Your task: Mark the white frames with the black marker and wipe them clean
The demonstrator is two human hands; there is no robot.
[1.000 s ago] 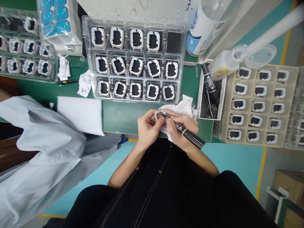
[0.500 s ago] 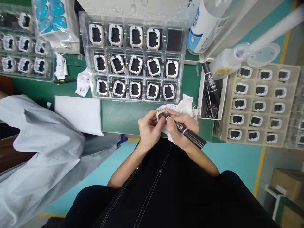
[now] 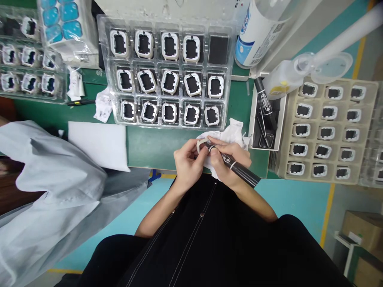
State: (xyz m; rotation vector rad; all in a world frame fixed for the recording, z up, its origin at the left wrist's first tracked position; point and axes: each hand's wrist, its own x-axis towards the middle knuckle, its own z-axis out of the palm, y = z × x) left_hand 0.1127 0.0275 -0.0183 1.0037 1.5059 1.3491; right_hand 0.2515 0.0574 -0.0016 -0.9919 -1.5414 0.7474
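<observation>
Between the thumb and fingers of my left hand (image 3: 189, 162) is a small whitish frame (image 3: 201, 144), like a watch case, tilted and partly covered by the fingers. My right hand (image 3: 229, 159) grips a black marker pen (image 3: 239, 169), its thick end pointing down and right. The marker's front end meets the frame, though fingertips hide the exact contact. Under both hands lies a crumpled white cloth (image 3: 235, 131) at the bench's front edge. Straight ahead, a clear plastic tray (image 3: 163, 124) holds several similar white frames in its compartments, and its back right compartment has none.
A beige tray (image 3: 312, 157) of frames stands at the right. Beside it sit a white box (image 3: 250, 131) with another marker and tweezers, a pump bottle (image 3: 284, 75) and a large labelled bottle (image 3: 249, 40). A white foam sheet (image 3: 97, 145) and a co-worker's grey sleeve (image 3: 62, 159) are left.
The view has shifted very slightly, so the trays appear a little further left. Both hands, the frame and the marker keep practically the same position.
</observation>
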